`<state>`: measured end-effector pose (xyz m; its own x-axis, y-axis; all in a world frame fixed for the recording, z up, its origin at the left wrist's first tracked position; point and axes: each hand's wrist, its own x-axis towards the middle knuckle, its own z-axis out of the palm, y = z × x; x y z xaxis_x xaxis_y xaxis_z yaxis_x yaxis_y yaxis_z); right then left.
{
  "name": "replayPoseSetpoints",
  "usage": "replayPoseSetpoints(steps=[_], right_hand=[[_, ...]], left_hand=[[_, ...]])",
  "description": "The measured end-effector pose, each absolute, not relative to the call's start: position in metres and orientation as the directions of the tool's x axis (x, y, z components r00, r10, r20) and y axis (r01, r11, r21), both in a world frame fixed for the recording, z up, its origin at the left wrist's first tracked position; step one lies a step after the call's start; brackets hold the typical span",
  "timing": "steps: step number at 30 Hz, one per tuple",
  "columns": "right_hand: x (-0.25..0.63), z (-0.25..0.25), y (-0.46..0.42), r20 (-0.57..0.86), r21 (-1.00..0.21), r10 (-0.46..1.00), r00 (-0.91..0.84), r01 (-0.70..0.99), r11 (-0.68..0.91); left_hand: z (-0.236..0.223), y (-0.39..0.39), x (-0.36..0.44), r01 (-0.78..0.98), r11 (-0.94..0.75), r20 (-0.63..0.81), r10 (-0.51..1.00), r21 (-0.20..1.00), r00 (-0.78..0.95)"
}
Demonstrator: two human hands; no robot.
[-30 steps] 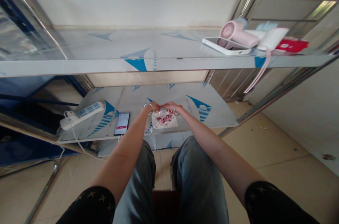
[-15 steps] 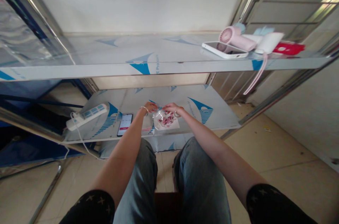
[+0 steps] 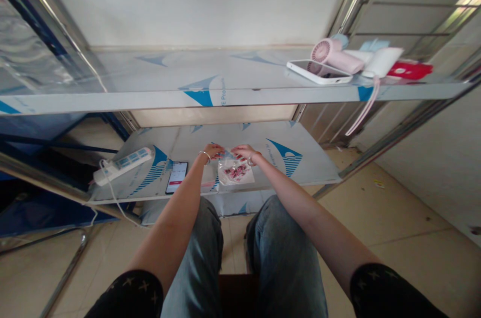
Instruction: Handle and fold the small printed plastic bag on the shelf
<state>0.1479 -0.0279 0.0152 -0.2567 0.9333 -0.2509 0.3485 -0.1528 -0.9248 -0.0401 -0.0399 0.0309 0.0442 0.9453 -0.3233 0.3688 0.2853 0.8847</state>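
A clear plastic bag [image 3: 227, 178] with small pink and dark red pieces [image 3: 237, 172] in it lies near the front of the lower shelf [image 3: 248, 137]. At its top left edge, my left hand [image 3: 214, 150] pinches the plastic between closed fingers. My right hand [image 3: 243, 151] grips the top edge on the other side, fingertips pressed together. Only a short gap separates the two hands. What the small pieces are is too fine to make out. White paper or card shows under the bag's right side.
Left of my arm lies a phone [image 3: 176, 178] with its screen lit. A white power strip [image 3: 123, 165] with a cord sits farther left. On the upper shelf [image 3: 150, 100], which juts out above, are a white-framed device [image 3: 319, 72], a pink handheld fan [image 3: 336, 55] and a red item [image 3: 409, 70].
Both hands stay at the bag's top edge with only slight finger shifts. The plastic and its pink contents have settled a little differently.
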Motion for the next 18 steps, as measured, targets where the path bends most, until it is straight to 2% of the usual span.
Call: replayPoseSetpoints(steps=[7,18], right_hand=[[0.147,0.012,-0.023,-0.230,-0.947,0.950,-0.209,0.274,-0.169],[0.147,0.003,-0.016,-0.236,-0.939,0.955,-0.179,0.296,-0.176]], left_hand=[[0.027,-0.036,-0.043,0.351,0.283,-0.311,0.950,0.893,0.024],[0.027,-0.033,-0.040,0.412,0.294,-0.301,0.952,0.863,-0.050]])
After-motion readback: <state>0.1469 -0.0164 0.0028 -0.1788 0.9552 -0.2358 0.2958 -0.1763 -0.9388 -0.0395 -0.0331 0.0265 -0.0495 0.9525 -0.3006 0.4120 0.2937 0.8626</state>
